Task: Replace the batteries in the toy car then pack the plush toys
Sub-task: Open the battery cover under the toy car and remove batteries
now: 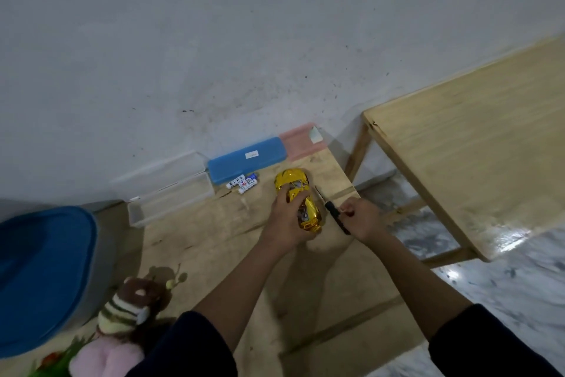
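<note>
A shiny yellow toy car [293, 184] lies on the low wooden table [214, 242]. My left hand [286, 220] grips its middle from the left side. Just right of the car, my right hand [362, 216] holds the black handle of a screwdriver [331, 210], whose thin shaft points away toward the wall. Several white and blue batteries [243, 185] lie to the left of the car. Plush toys [122, 324], one brown and striped, one pink, sit at the table's near left corner.
A blue case [247, 156] and a pink case [301, 141] lie against the wall. Clear plastic boxes [171, 193] stand to their left. A grey bin with a blue lid [42, 269] is at the far left. A larger wooden table [477, 144] stands to the right.
</note>
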A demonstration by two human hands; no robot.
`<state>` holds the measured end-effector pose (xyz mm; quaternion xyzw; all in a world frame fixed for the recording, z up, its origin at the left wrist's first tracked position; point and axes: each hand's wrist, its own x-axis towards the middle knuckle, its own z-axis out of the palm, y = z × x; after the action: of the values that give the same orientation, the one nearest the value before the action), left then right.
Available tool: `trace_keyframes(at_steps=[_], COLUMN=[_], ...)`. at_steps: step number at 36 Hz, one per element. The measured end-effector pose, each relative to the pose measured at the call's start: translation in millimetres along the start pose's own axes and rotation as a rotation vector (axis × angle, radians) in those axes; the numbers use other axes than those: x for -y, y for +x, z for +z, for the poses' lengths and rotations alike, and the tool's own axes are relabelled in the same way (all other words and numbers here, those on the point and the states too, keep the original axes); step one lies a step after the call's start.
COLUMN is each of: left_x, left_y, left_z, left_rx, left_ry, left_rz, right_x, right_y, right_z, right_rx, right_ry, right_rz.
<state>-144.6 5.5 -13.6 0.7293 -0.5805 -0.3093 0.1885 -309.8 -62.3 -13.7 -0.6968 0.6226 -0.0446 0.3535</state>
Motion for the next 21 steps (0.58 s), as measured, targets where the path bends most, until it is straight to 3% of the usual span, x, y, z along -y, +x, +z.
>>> trace_keyframes(at_steps=[8, 12, 21], left_x=[2.9, 1.6, -1.9], left_y=[-25.6, -37.8, -67.0], left_z=[-22.6, -43.4, -102.4], left_rx=[-0.088, -0.184, -0.383], left_ry=[-0.167, -0.301, -0.569], left_rz=[0.032, 0.041, 0.109], right_x=[14.4, 42.6, 149.1], right_y=[-2.0, 1.9, 4.3], right_z=[-5.3, -10.2, -18.1], right_rx=[-0.014, -0.018, 0.314], right_ry=[-0.011, 0.212, 0.628], right_rz=[-0.102, -0.139, -0.243])
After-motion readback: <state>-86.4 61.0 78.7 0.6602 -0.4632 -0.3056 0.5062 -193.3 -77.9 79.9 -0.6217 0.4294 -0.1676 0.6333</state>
